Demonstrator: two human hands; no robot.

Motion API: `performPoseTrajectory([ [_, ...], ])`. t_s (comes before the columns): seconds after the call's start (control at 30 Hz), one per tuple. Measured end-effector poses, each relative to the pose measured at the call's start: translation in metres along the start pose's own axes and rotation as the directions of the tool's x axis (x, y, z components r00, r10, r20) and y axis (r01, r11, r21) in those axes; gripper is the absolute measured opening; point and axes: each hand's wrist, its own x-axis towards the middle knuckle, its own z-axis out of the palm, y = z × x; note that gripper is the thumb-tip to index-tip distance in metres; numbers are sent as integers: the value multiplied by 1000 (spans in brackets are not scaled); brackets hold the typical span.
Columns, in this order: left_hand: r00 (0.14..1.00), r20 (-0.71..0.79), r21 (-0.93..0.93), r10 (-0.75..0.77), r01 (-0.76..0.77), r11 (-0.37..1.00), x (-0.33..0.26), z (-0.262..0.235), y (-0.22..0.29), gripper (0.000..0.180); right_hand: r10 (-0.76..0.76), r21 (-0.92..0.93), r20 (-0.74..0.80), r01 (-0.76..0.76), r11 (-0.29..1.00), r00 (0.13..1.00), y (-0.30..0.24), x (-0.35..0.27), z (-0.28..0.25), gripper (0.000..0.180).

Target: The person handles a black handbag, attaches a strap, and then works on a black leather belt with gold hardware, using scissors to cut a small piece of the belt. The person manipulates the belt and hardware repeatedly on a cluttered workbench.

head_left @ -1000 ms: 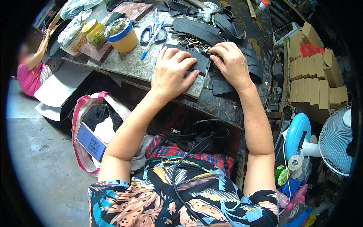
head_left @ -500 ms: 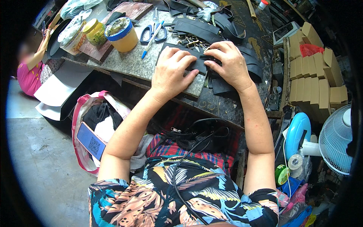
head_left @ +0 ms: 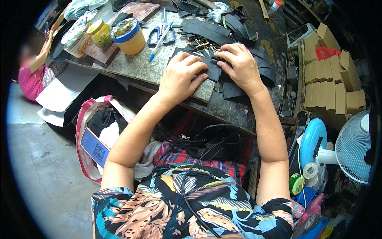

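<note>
Left hand [head_left: 184, 77] lies palm-down with fingers spread flat on a black strap [head_left: 211, 71], seemingly to pin it to the stone counter [head_left: 151, 67]. Right hand [head_left: 238, 65], fingers curled, pinches the same strap just beside the left fingertips, likely working its end. Its long axis runs across beneath both hands, left-to-right. Blue scissors [head_left: 161, 36] lie beyond the left hand.

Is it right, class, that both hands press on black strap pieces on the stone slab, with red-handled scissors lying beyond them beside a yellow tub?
Not quite: the scissors have blue handles, not red, as the head view shows. The rest holds: the left hand and right hand press on black strap pieces on the stone slab, with the yellow tub beside the scissors.
</note>
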Motion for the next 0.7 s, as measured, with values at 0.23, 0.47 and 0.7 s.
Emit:
performPoseTrajectory([
  [0.23,1000,1,49,11,-11,999,3,-2,8,23,88,-50,9,-87,995,996,11,-1,-9,14],
  [0.47,1000,-1,3,-8,8,1000,18,-2,4,23,156,-45,32,-155,987,987,28,-4,-18,13],
  [0.7,1000,-14,125,5,-3,992,24,19,0,30,331,115,23,-331,937,944,32,3,-17,15],
])
